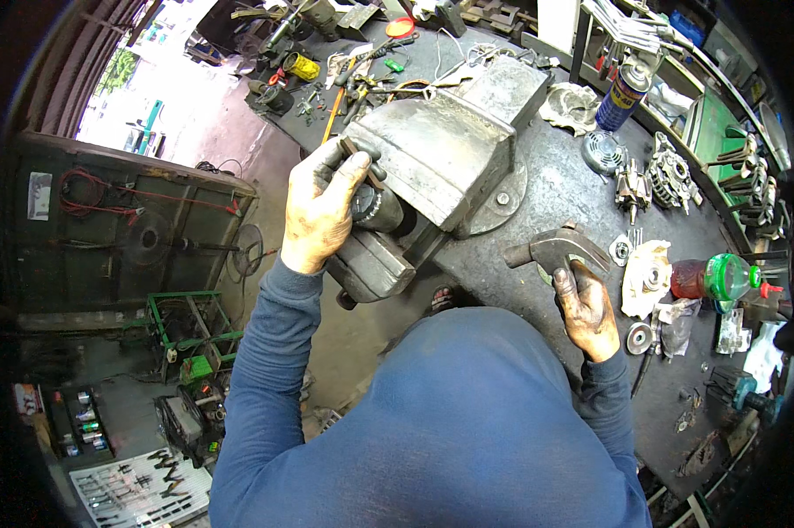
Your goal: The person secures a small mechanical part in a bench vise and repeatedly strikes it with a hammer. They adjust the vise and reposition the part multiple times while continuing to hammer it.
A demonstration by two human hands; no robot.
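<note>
A large grey bench vise (437, 150) sits at the bench corner with a dark cylindrical metal part (379, 213), toothed around its rim, in its jaws. My left hand (318, 211) is closed around a short, narrow metal piece (372, 179) and holds it at the top of that cylinder. The piece is partly hidden by my fingers. In my right hand (589, 312), lower and to the right over the bench, is a hammer (547, 251), its head level with the vise's base and apart from the cylinder.
The dark metal bench (520, 273) carries tools, a blue spray can (621, 97), alternator parts (670, 172), cloths and a plastic bottle (723, 277) with red liquid. At left are a dark panel (98, 238) with red cables, a green frame (181, 308) and a tool board (142, 484).
</note>
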